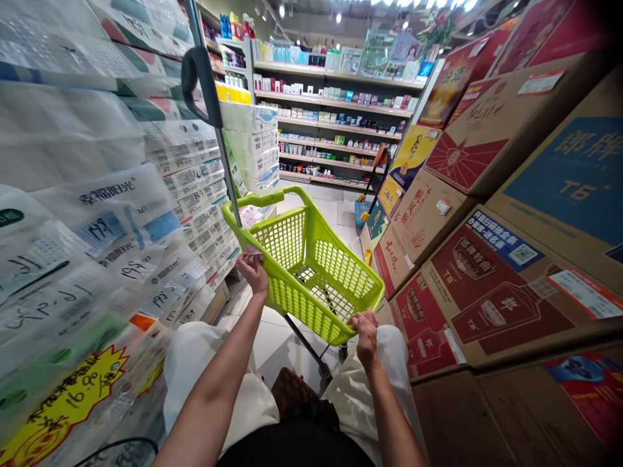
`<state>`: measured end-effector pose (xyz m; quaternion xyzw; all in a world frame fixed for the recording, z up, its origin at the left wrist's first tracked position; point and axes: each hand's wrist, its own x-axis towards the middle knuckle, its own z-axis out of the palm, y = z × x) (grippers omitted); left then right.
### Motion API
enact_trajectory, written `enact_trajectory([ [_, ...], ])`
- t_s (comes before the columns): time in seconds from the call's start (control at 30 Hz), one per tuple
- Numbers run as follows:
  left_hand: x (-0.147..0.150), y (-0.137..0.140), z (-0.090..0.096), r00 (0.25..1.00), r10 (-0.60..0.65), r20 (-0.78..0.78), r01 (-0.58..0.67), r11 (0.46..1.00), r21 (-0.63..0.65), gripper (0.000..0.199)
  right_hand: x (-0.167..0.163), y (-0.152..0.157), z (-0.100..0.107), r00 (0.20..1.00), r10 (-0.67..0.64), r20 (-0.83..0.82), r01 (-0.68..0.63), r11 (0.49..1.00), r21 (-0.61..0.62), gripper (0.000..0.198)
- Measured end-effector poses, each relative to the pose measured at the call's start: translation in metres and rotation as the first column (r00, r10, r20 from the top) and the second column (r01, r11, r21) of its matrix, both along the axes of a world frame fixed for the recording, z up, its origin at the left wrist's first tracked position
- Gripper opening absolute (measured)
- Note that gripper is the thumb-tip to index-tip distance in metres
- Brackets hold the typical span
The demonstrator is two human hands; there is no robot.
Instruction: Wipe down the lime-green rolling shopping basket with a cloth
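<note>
A lime-green plastic shopping trolley basket (343,269) on a dark wheeled frame stands tilted before my knees, with nothing in it. At its near left rim, my left hand (254,272) is closed on a small pinkish-grey cloth (252,254) that lies against the plastic. Fingers of my right hand (365,324) are wrapped over the near right corner of the rim. A grey pole with a dark looped handle (203,87) rises from the trolley's left side. The fingertips of both hands are partly hidden.
Wrapped tissue packs (141,207) are piled close on my left. Cardboard cartons (487,272) form a wall on the right. Beyond the trolley are pale floor tiles (321,201), a blue basket cart (363,211) and shelves of small goods (335,97).
</note>
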<state>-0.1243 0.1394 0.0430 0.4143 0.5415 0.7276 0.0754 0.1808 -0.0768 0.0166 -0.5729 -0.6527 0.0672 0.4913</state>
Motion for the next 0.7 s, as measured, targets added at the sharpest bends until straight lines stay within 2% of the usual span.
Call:
enact_trajectory([
  [0.07,-0.006,0.003,-0.003,1.0,0.018,0.001,-0.018,0.999,-0.045,0.023,0.001,0.002,0.0,1.0,-0.004,-0.014,0.004,1.0,0.007,0.056],
  [0.17,-0.008,-0.006,-0.024,0.998,0.027,0.059,-0.017,0.987,-0.161,0.021,0.002,0.003,-0.002,1.0,0.011,-0.023,-0.011,1.0,0.012,0.056],
  [0.23,-0.011,-0.007,-0.03,0.995,0.049,0.09,-0.034,0.985,-0.167,0.019,0.003,0.004,-0.003,0.999,0.02,-0.027,-0.02,1.0,0.013,0.054],
  [0.3,-0.018,0.003,-0.019,0.991,0.089,0.099,-0.077,0.989,-0.122,0.019,0.006,0.006,-0.004,0.999,0.021,-0.027,-0.02,1.0,0.02,0.053],
  [0.43,-0.039,0.04,0.029,0.984,0.159,0.084,-0.158,0.987,-0.022,0.029,0.009,0.01,-0.002,0.999,0.005,-0.041,-0.004,0.999,0.041,0.052],
  [0.5,-0.044,0.047,0.037,0.986,0.149,0.079,-0.142,0.986,-0.089,0.025,0.01,0.012,0.0,0.998,-0.005,-0.058,0.008,0.999,0.039,0.052],
  [0.53,-0.044,0.044,0.032,0.987,0.136,0.085,-0.122,0.98,-0.157,0.022,0.01,0.013,0.001,0.998,-0.011,-0.065,0.014,0.999,0.036,0.053],
  [0.6,-0.04,0.028,0.01,0.987,0.112,0.113,-0.074,0.953,-0.293,0.015,0.012,0.015,0.001,0.998,-0.018,-0.063,0.02,0.999,0.03,0.053],
  [0.7,-0.033,-0.002,-0.031,0.99,0.041,0.137,0.012,0.933,-0.359,0.009,0.018,0.018,0.003,0.999,-0.039,-0.018,0.04,0.998,0.038,0.053],
])
